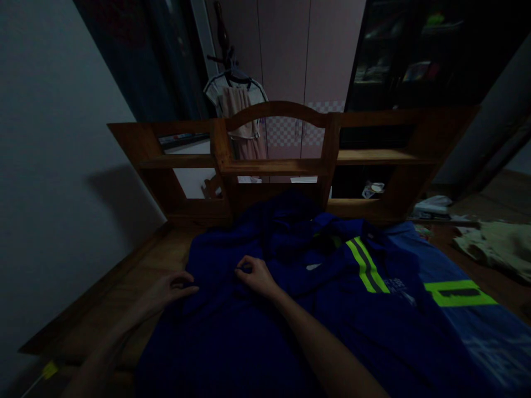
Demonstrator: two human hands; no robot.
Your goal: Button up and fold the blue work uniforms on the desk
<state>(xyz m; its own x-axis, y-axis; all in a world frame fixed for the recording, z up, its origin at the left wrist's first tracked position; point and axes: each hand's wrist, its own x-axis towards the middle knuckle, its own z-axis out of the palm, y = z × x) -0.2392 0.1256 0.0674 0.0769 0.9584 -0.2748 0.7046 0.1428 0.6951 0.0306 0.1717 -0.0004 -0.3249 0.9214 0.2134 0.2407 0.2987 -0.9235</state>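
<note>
A dark blue garment with neon yellow-green stripes lies spread over a wooden bed platform. My left hand rests at the garment's left edge, its fingers closed on the cloth there. My right hand sits a little to the right on the blue fabric, thumb and fingers pinched on a fold. The room is dim and the fine details of the cloth are hard to see.
A wooden headboard with shelves stands at the far end of the bed. Clothes hang on a rack behind it. A pale wall runs along the left. A light cloth lies on the floor at right.
</note>
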